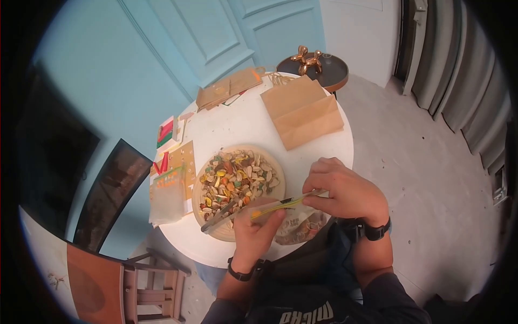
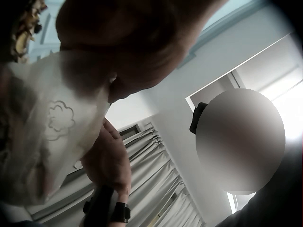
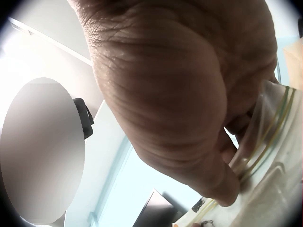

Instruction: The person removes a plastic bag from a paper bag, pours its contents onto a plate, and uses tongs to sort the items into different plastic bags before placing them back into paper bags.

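Note:
A clear zip bag [image 1: 299, 229] with a yellow-green strip along its mouth hangs at the near table edge, small pieces inside. My left hand [image 1: 254, 232] pinches the left end of that strip, and my right hand [image 1: 345, 189] pinches the right end between thumb and fingers. A cloud-like outline marks the bag [image 2: 60, 120] in the left wrist view. From beside my left hand a long grey metal tool [image 1: 218, 217], kind unclear, reaches over a round beige tray [image 1: 278, 191]. Dried petals and coloured bits [image 1: 232, 178] fill much of this tray.
Brown paper bags [image 1: 302, 116] lie at the right back, twine [image 1: 280, 80] and brown sheets [image 1: 226, 90] behind. Another zip bag [image 1: 167, 200] and a red-handled thing [image 1: 164, 162] lie at the left. A chair [image 1: 154, 291] stands below left; a side table [image 1: 334, 73] stands behind.

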The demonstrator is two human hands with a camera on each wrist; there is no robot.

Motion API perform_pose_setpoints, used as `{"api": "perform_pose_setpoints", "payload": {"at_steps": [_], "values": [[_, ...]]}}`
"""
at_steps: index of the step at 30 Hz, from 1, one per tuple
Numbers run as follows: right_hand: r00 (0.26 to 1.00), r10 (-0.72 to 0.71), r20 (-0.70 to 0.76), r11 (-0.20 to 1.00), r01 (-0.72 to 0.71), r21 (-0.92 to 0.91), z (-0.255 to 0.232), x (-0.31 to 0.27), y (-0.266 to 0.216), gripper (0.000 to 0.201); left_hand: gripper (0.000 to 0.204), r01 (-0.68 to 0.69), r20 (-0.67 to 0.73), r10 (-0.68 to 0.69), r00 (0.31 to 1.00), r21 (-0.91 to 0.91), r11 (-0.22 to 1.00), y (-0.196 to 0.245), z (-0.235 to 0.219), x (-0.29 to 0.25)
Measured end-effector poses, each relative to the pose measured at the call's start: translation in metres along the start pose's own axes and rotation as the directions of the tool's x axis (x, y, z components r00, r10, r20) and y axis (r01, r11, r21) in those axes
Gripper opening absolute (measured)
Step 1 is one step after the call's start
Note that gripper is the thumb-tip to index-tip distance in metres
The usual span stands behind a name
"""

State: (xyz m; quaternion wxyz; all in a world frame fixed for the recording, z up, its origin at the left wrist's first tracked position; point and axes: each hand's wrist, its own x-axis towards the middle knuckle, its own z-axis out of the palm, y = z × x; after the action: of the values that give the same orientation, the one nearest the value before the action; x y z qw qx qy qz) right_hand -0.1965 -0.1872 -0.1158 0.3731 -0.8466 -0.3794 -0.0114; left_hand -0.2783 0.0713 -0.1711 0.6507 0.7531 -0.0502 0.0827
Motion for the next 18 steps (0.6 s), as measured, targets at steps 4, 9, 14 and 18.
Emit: {"api": "perform_pose_setpoints", "payload": {"at_steps": [4,9,14,18], "values": [[0.999,0.045,0.008,0.99,-0.045,0.132,0.002,-0.001,-0.004,0.018,0.018,0.049,-0.012,-0.049,0.999,-0.031,0.998,0.004,0.005,-0.002],[0.999,0.044,0.008,0.995,-0.045,0.087,-0.004,-0.01,-0.019,0.019,0.016,0.086,0.012,-0.086,0.996,-0.021,0.996,0.009,0.009,-0.003],[0.999,0.026,0.044,0.993,-0.031,0.116,-0.003,-0.008,-0.013,0.018,0.014,0.037,0.041,-0.038,0.998,0.012,0.999,0.008,0.011,-0.002],[0.998,0.002,0.064,0.992,-0.01,0.126,0.001,-0.009,-0.001,0.016,0.012,0.009,0.068,-0.012,0.998,0.035,0.999,0.01,0.011,0.0]]}}
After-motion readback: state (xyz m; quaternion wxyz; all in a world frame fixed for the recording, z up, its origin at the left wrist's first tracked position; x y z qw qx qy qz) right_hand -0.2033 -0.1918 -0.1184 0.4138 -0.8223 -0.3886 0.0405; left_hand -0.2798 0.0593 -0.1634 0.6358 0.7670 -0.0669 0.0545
